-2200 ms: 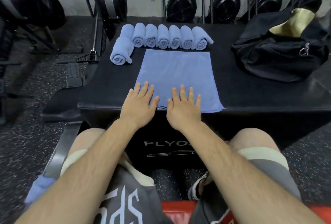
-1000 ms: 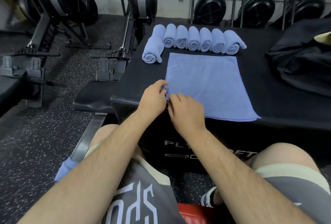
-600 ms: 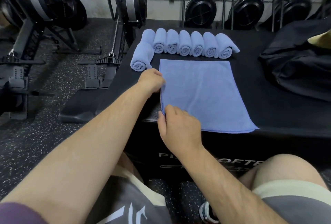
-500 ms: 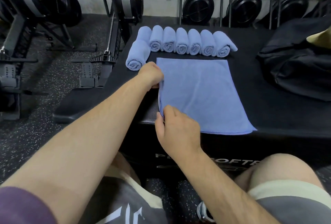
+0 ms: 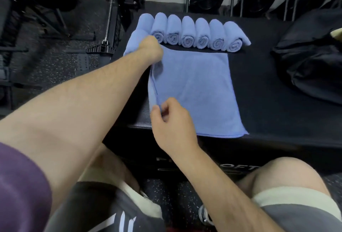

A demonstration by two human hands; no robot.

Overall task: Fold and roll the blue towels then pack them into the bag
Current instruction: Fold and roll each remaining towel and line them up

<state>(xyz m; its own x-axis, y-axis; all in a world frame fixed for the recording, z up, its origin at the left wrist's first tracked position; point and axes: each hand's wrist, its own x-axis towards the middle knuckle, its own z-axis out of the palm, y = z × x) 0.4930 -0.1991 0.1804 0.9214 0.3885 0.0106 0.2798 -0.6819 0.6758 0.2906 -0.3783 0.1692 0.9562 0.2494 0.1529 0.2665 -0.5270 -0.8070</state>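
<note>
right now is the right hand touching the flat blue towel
Touching. The head view shows the right hand pinching the near left edge of the flat blue towel, thumb and fingers closed on the lifted hem.

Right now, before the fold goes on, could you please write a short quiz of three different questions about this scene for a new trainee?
1. True or false: both hands hold the flat towel along its left edge.
2. Which hand is at the far corner of that edge? A) left hand B) right hand
3. Fill in: the rolled towels lie in a row ______ the flat towel, on the black box.

Key: 1. True. 2. A. 3. Behind (on its far side). The black bag lies to the right, with no towel visible in it.
</note>
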